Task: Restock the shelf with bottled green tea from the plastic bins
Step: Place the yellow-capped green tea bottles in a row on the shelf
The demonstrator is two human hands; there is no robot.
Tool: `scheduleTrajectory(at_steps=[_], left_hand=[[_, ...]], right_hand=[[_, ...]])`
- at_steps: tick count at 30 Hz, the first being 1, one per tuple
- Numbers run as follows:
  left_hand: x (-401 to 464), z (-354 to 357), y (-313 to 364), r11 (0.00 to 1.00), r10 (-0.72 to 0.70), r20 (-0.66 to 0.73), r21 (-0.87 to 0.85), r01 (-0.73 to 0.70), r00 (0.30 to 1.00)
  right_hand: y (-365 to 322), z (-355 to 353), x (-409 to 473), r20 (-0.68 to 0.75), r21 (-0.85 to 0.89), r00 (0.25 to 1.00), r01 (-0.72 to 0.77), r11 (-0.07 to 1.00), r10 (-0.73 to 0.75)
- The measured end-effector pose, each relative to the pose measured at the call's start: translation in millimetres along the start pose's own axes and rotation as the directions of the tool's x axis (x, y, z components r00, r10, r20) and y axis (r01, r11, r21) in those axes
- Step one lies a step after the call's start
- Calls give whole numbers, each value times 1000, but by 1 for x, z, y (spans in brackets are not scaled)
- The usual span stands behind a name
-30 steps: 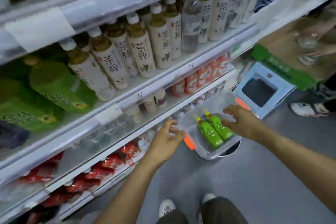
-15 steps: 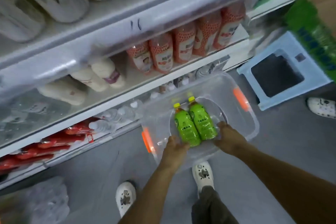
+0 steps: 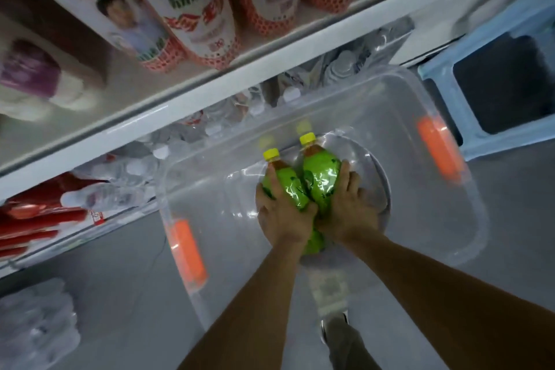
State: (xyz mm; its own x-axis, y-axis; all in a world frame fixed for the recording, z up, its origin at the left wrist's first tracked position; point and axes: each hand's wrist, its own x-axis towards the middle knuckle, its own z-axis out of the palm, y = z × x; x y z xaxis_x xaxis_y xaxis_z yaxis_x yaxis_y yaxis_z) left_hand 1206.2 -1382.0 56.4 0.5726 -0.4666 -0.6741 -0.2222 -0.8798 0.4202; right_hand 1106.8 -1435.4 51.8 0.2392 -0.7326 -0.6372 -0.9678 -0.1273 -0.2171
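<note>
Grey shop floor (image 3: 105,273), clear plastic bin (image 3: 399,105): two green-labelled, yellow-capped tea bottles (image 3: 318,180). Left hand (image 3: 283,213), right hand (image 3: 350,210): fingers curled round one body each. Full, likely weighty; film slippery; grasp mid-body.

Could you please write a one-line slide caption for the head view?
Both hands, left and right, grip two green tea bottles inside a clear plastic bin.

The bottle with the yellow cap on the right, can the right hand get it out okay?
Probably yes. The right hand already curls round the right bottle, the clear bin is open on top, and only the left bottle, held by the left hand, lies beside it.
</note>
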Motion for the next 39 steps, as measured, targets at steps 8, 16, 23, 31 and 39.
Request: scheduleTrajectory(at_steps=[8,16,23,31,39], left_hand=[[12,5,3,999,-16,-2,28,17,1000],[-4,-46,-11,963,-10,89,-267,34,996],[-61,-109,-12,869,68,121,-495,1,990],[-174,-233,-62,717,85,72,-697,-11,994],[-285,-374,-130,552,253,-47,-813,-184,966]], right_hand=[[5,-6,10,-33,93,999,-32,995,36],[-1,-53,-5,102,83,993,-65,994,56],[-27,-109,-69,165,318,981,-147,937,98],[-82,-148,-214,204,743,979,-143,654,-17],[-168,-150,-359,186,951,912,-75,299,-365]])
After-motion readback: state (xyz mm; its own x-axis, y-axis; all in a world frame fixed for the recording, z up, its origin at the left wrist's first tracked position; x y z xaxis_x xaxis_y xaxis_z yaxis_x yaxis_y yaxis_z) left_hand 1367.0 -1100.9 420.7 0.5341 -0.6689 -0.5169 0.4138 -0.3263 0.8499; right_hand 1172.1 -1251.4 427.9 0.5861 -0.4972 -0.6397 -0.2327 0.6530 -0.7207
